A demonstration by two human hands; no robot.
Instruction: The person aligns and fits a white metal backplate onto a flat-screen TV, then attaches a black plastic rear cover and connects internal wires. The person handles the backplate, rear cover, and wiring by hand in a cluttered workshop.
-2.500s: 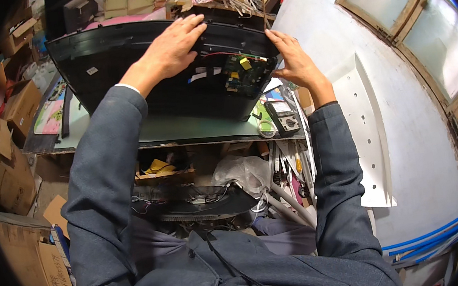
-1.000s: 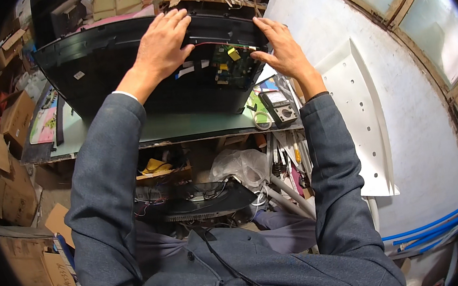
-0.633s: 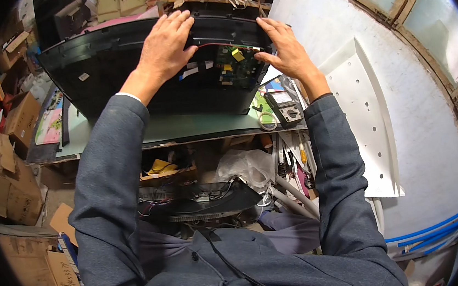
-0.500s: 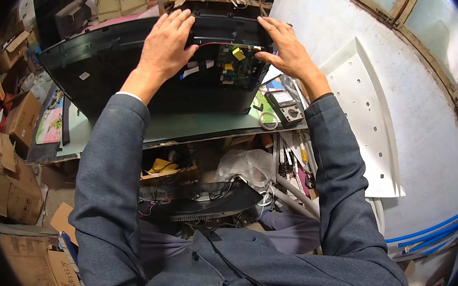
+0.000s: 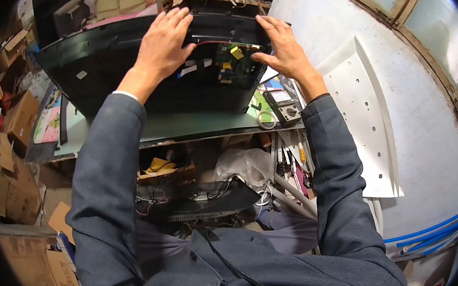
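A large black flat-screen television [image 5: 123, 70] stands tilted up on the workbench, its inner side toward me. Both hands are on its upper rim. My left hand [image 5: 162, 47] lies over the edge near the middle, fingers together and thumb against the inner side. Around the right end of the rim, my right hand [image 5: 286, 46] has its fingers over the edge and its thumb by the green circuit board [image 5: 236, 71]. Yellow parts show on the board, with a thin red wire above it and a white ribbon cable [image 5: 197, 67] to its left.
On the green-topped workbench [image 5: 172, 129] lie an analog multimeter [image 5: 284, 104] and a roll of tape [image 5: 266, 119]. Below are a black curved casing [image 5: 207, 203] with wires and a clear plastic bag [image 5: 245, 164]. Cardboard boxes [image 5: 15, 180] stand left; a white perforated panel [image 5: 368, 124] leans right.
The whole picture has shifted slightly to the left. Both hands keep their hold on the television's upper rim.
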